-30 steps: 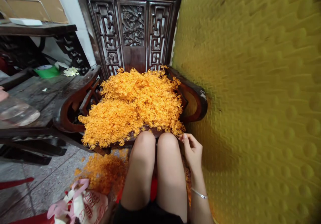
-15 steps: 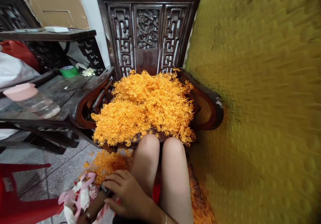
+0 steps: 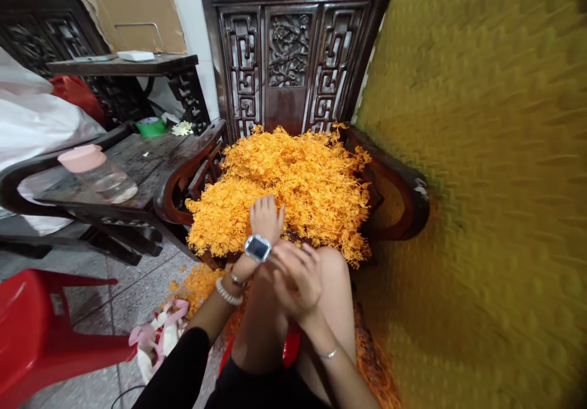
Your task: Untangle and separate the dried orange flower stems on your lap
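Observation:
A heap of small orange plastic flower pieces [image 3: 293, 176] fills the seat of a dark carved wooden chair [image 3: 293, 48] in front of my knees. My left hand [image 3: 266, 216], with a watch and a bead bracelet on the wrist, reaches forward and rests palm down on the near edge of the heap, fingers together. My right hand [image 3: 296, 277] hovers over my left knee just behind the watch, fingers loosely curled and slightly smeared by motion; nothing shows in it.
A big yellow bumpy sheet [image 3: 481, 183] walls off the right side. At left stand a dark wooden table [image 3: 137, 164] with a pink-lidded jar [image 3: 98, 173], a red plastic stool [image 3: 41, 329], and a pink and white bag [image 3: 153, 335] on the floor among spilled orange pieces [image 3: 195, 280].
My left hand has come up from the bag on the floor and gone forward onto the orange heap. My right hand moved from the bag area up over my knee. The view swung left.

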`<state>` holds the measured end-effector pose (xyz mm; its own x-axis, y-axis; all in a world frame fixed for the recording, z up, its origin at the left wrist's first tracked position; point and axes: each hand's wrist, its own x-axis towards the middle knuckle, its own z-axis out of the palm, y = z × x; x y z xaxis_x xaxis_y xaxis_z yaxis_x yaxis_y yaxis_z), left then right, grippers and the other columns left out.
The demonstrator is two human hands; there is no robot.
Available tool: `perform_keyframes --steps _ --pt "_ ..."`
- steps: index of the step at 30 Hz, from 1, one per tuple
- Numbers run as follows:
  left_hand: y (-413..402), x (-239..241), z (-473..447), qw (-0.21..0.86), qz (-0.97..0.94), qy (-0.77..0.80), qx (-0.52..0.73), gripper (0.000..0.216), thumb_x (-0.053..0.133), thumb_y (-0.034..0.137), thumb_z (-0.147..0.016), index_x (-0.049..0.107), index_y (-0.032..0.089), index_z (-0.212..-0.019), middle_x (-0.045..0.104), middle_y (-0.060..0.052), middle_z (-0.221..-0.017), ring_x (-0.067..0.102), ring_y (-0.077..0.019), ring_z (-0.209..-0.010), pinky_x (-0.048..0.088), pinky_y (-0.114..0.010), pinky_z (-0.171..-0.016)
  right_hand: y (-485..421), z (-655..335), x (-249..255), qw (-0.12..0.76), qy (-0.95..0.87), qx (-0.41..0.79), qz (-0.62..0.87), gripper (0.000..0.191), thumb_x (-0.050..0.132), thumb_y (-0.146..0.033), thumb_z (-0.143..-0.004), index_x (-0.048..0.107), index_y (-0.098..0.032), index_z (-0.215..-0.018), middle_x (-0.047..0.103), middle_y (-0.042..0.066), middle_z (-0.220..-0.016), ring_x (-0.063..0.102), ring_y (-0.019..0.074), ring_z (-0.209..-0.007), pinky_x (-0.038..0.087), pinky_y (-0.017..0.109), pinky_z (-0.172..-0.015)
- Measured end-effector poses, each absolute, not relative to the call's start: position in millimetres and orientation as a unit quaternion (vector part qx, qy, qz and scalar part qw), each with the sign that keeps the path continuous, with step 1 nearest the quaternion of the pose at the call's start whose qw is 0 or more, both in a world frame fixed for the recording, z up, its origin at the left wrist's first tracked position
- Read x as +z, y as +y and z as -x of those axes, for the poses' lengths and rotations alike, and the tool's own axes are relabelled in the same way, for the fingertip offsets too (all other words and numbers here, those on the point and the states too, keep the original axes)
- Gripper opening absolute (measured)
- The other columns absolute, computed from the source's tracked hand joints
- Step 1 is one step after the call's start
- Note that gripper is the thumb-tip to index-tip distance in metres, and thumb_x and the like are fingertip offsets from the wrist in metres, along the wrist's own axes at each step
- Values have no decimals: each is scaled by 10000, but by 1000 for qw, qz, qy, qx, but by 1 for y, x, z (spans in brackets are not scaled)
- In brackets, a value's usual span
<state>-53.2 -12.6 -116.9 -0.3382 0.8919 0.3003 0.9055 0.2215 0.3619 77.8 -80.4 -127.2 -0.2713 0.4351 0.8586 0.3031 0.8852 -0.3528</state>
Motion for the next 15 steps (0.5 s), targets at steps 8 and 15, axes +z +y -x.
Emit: perform_keyframes --steps 8,15 --pt "57 -124 67 52 570 -797 -192 297 400 184 -844 617 81 -1019 604 -204 -1089 460 -299 -1129 263 -490 -986 -30 -124 -77 692 -603 139 371 262 445 -203 -839 568 -183 -1070 650 73 -911 630 196 -856 465 409 -838" --pt "57 -95 74 88 595 -768 -221 311 342 165 -856 621 159 -993 614 -130 -1084 486 -253 -1067 205 -447 -1010 19 -106 -66 545 -714 198 393 236 460 -295 -836 587 -176 -995 663 77 -901 618 194 -858 465 360 -818"
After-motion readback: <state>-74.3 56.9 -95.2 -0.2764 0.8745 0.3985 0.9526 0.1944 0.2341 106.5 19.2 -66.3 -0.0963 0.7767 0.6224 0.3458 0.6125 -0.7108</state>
